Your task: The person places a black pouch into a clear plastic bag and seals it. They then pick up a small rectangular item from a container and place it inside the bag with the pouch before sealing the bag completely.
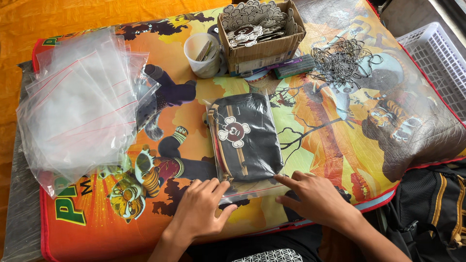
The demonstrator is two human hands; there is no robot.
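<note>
We see a dark cloth pouch [247, 136] inside a glossy clear plastic zip bag [245, 187] (its film catching light). The box [262, 51] is matt brown cardboard.

A big cushion-like mat [340, 140] printed with bright cartoon animals in orange, yellow and red fills most of the view, its cover glossy in soft daylight. Beyond the mat's far-left edge lies an orange cloth [73, 17] with a faint woven pattern. Just off the mat's far-right corner stands a white plastic lattice basket [437, 63]. Against the mat's near-right corner rests a black bag with tan stripes [432, 208].
</note>
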